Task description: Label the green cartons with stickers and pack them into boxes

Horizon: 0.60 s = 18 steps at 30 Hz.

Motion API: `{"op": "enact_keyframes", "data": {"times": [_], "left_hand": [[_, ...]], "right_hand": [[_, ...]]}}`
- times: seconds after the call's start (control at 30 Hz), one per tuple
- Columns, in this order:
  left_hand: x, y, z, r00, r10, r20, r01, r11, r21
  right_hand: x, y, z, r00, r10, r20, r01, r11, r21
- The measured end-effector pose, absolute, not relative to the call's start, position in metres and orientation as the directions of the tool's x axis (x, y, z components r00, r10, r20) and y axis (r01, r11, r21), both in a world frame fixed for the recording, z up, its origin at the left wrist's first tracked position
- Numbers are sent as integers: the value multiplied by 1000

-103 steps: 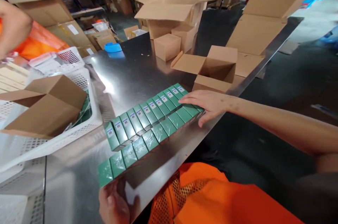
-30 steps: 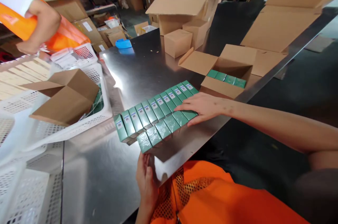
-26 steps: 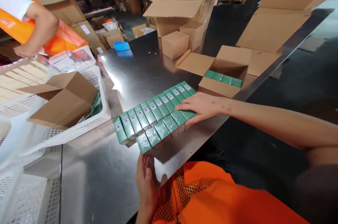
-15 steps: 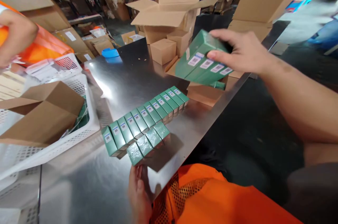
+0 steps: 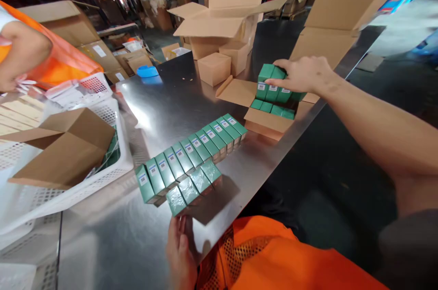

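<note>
My right hand [image 5: 304, 73] is closed round a group of green boxes [image 5: 272, 82] with white barcode labels. It has them upright inside an open cardboard carton [image 5: 263, 121], above other green boxes [image 5: 270, 108] packed there. My left hand [image 5: 181, 249] is at the table's near side, its fingertips by the end of a short row of green boxes [image 5: 195, 185] with shiny wrap on top. Its fingers are stretched out, partly hidden behind the nearest box. Behind that row runs a longer line of labelled green boxes [image 5: 185, 155], standing side by side.
On the steel table [image 5: 164, 98] are small closed cartons [image 5: 215, 69], a large open carton [image 5: 219, 23] and a blue object [image 5: 147, 71]. At left, a white basket [image 5: 126, 153] holds an open carton [image 5: 65, 148]. Another person's arm [image 5: 27, 46] is beyond it.
My right hand has lowered the group of green boxes into the open carton and turned it more upright. My left hand and the boxes on the table stay where they were.
</note>
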<state>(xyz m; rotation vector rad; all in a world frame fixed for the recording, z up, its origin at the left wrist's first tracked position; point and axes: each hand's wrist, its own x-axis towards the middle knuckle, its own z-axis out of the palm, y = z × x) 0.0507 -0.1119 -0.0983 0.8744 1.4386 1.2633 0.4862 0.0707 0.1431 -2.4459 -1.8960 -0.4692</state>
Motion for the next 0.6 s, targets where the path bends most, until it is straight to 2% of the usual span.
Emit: {"op": "enact_keyframes", "data": {"times": [0.07, 0.23, 0.37, 0.47, 0.6], "left_hand": [[49, -111, -98, -235, 937, -257, -168, 221, 961], [41, -105, -108, -283, 937, -206, -187, 157, 970], [31, -101, -121, -292, 938, -184, -160, 142, 977], [24, -99, -128, -290, 940, -182, -160, 140, 977], [20, -93, -137, -280, 945, -168, -169, 123, 978]], "right_hand": [[478, 74, 144, 223, 950, 217, 948, -263, 177], [475, 79, 146, 230, 954, 192, 953, -261, 153], [493, 83, 139, 287, 945, 155, 956, -293, 13], [508, 86, 119, 271, 958, 95, 959, -260, -110], [516, 85, 78, 222, 975, 2, 963, -219, -159]]}}
